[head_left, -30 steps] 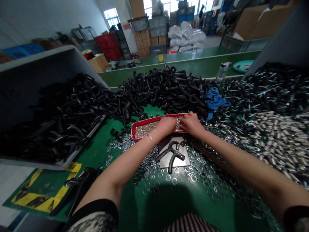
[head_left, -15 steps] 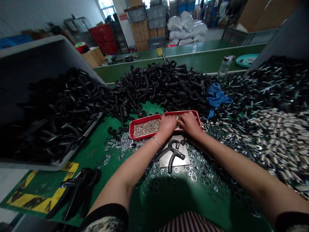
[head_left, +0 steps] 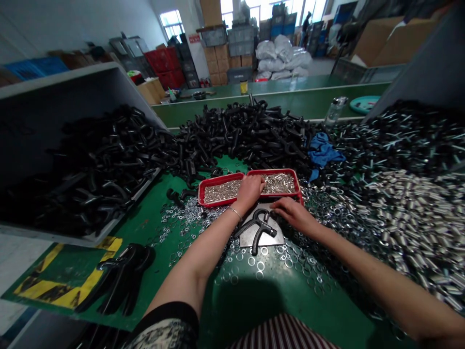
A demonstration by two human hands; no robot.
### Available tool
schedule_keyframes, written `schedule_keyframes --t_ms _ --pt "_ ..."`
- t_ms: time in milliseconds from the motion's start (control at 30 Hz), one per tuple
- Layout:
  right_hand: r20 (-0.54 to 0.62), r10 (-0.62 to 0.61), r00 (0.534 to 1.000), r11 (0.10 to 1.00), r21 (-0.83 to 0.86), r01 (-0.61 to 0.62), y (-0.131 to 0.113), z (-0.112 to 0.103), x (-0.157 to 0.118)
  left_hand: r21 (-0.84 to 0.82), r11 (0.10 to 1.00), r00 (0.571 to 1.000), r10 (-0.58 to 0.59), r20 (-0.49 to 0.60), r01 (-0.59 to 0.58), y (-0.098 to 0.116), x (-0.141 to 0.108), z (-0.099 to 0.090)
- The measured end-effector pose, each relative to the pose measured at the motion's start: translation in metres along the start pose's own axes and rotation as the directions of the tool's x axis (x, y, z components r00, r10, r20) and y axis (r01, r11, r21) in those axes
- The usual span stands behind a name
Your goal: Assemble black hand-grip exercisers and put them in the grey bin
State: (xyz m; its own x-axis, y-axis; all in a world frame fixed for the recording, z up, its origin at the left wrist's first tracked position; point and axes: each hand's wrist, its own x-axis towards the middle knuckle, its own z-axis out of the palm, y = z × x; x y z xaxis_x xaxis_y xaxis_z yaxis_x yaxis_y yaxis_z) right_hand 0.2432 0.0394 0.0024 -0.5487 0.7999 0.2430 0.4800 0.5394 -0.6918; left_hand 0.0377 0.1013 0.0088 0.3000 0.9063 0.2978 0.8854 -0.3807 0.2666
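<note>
Head view looks down on a green surface (head_left: pixel 232 305) with both bare hands at work near its middle. The left hand (head_left: pixel 250 191) sits palm down, fingers curled into the small silver parts at the inner end of the left red tray (head_left: pixel 220 198), right where it meets the right red tray (head_left: pixel 276 184). Whether those fingers have hold of any pieces cannot be told. A thin bracelet (head_left: pixel 235 213) circles the left wrist. The right hand (head_left: pixel 294 215) lies flatter and open, holding nothing visible, just below the right red tray, its fingertips (head_left: pixel 273 204) at the edge of a metal plate (head_left: pixel 269 237). On that plate, between the hands and just below them, lies a black hand grip (head_left: pixel 258 228). Loose steel washers (head_left: pixel 276 259) spread around the plate on the near side of both hands. Beyond the trays, a heap of black handles (head_left: pixel 236 131) rises, with a blue cloth (head_left: pixel 323 154) up and to the right of the right hand. Farther right of that hand lie silver cylinders (head_left: pixel 410 218).
</note>
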Motion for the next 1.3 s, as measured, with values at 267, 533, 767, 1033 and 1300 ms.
schedule_keyframes --t_ms 267,533,767,1033,1300 --pt "-0.026 -0.033 0.999 0.991 -0.131 0.030 0.008 0.015 0.011 -0.089 0.996 1.000 -0.004 -0.010 0.003 -0.003 -0.003 0.001" --pt "0.070 0.020 0.997 0.964 -0.264 -0.001 0.006 0.012 0.019 -0.345 0.937 0.992 -0.085 -0.091 0.049 -0.002 -0.009 -0.009" --pt "0.229 -0.098 0.968 0.838 -0.506 0.204 -0.021 0.019 0.037 -0.494 0.842 0.966 -0.259 -0.017 0.217 0.020 -0.096 -0.029" --pt "0.059 0.105 0.993 0.719 -0.694 -0.035 -0.002 -0.016 -0.026 -0.321 0.905 0.959 -0.281 0.041 0.278 0.035 -0.131 -0.015" --pt "0.057 0.138 0.989 0.740 -0.669 -0.065 0.006 -0.026 -0.057 -0.128 0.976 0.984 -0.176 0.017 0.177 0.033 -0.129 -0.012"
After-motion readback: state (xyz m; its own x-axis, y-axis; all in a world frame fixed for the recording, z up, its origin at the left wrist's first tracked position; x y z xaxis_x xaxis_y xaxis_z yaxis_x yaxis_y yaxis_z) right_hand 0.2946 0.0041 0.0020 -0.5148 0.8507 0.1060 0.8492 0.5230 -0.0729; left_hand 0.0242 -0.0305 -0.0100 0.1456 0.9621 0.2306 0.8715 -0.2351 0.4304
